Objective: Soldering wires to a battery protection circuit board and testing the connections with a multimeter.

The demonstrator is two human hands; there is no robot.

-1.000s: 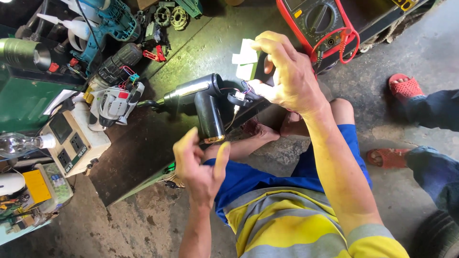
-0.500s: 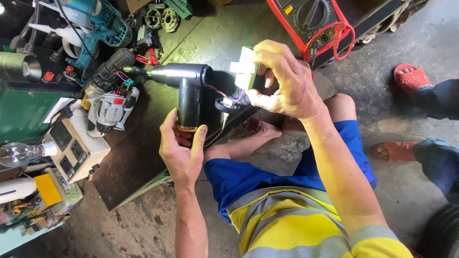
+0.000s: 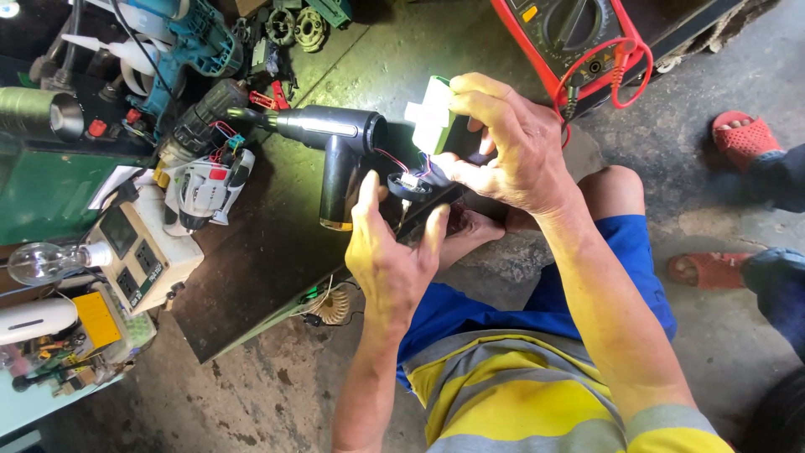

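Observation:
A dark T-shaped handheld tool (image 3: 335, 151) lies over a dark board, barrel pointing left, its handle ending in a gold rim. Thin red and white wires run from its head to a small round black cap (image 3: 408, 186). My left hand (image 3: 390, 260) pinches that cap between thumb and fingers, right beside the tool's handle. My right hand (image 3: 511, 143) is just to the right, closed around a white and green block (image 3: 432, 126) held above the cap. Its fingertips also touch the wires by the cap.
A red multimeter (image 3: 587, 33) lies at the top. At the left are a teal drill (image 3: 193, 42), a white drill (image 3: 210, 180), a socket box (image 3: 138, 252), a light bulb (image 3: 46, 262) and a green case (image 3: 42, 184). Another person's feet in red sandals (image 3: 746, 138) are at the right.
My left hand rose from open below the tool, gripped its handle, and now pinches the black cap. The tool swung upright with its barrel leftward. My right hand kept the block.

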